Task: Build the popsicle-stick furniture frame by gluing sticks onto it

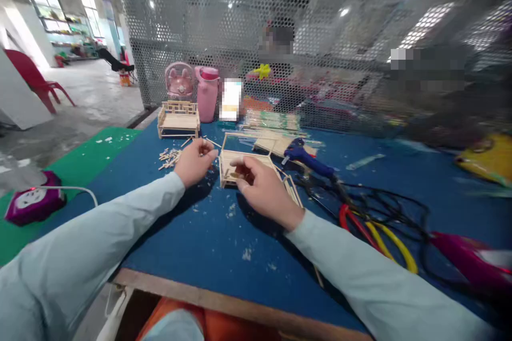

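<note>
"Any containers around the small stick bench (260,159)?"

"A lidded pink bottle (207,97) stands behind it, to its left; the walls hide the contents. Also behind it, clear wrapping (272,119) encloses pale sticks."

"And the hands?"

"The left hand (197,161) is just off the bench's left end, fingers curled and tips near the thumb. I can't tell whether they pinch anything. The right hand (262,184) is over the bench's front, fingers bent and thumb below them; whether it grips something there, I can't tell either."

"How much room is there?"

"On the bench's near side, the blue tabletop (180,256), flecked with white scraps, runs to a wooden edge (192,294). To its right, a blue glue gun (310,159) and black cables (392,194) crowd the surface. To its left, beyond the left hand, lies a heap of short stick pieces (170,159), with a second stick bench (178,121) behind the heap. A perforated screen (192,26) rises well behind it."

"Which way does it point?"

"Its long axis runs roughly side to side. The open back frame stands upright on the far side, so its front faces the person; the right hand hides part of that front."
</note>
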`<act>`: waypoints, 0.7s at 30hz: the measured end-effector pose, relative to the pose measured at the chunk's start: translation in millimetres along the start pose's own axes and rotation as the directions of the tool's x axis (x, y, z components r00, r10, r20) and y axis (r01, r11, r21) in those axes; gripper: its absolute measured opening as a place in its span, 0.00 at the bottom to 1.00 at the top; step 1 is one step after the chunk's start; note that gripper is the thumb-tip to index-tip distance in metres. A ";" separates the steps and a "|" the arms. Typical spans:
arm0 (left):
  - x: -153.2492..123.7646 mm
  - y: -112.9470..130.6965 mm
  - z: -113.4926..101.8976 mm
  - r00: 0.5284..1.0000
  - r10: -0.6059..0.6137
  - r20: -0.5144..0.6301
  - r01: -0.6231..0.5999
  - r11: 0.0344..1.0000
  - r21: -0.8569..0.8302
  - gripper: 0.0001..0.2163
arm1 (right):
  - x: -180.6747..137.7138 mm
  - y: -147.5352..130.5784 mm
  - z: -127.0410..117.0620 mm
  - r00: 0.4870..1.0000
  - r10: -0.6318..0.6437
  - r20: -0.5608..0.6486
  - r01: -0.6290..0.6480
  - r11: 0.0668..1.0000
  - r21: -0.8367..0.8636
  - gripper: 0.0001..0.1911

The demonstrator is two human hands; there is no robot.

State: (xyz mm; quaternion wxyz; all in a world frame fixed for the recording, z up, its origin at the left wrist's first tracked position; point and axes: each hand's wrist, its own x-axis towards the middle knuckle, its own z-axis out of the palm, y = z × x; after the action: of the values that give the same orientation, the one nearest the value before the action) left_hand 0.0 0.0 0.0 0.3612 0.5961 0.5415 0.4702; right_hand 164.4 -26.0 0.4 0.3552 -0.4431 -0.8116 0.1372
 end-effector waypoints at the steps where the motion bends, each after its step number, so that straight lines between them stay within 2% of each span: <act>1: -5.2 -1.9 0.3 0.995 -0.069 0.069 0.071 0.997 -0.033 0.04 | -0.3 1.0 0.2 1.000 0.004 -0.009 -0.004 1.000 0.024 0.11; 5: -20.7 -5.6 1.8 0.926 -0.251 0.284 0.288 0.953 -0.097 0.03 | 1.7 3.8 -0.7 1.000 0.003 -0.004 -0.003 0.996 0.094 0.08; 8: -24.5 -4.3 2.5 0.887 -0.283 0.365 0.334 0.939 -0.082 0.03 | 6.1 3.3 -2.4 1.000 -0.017 0.026 0.015 0.996 0.090 0.07; 21: -24.1 -5.7 1.0 0.874 -0.286 0.392 0.319 0.948 -0.021 0.04 | 10.3 0.7 1.1 0.996 -0.073 0.052 0.073 0.997 0.001 0.10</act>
State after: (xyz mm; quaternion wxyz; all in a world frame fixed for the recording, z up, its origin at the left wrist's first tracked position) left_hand -0.1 -22.8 -9.8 0.5541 0.5686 0.5261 0.3046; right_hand 160.4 -17.1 3.9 0.3385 -0.4097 -0.8362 0.1351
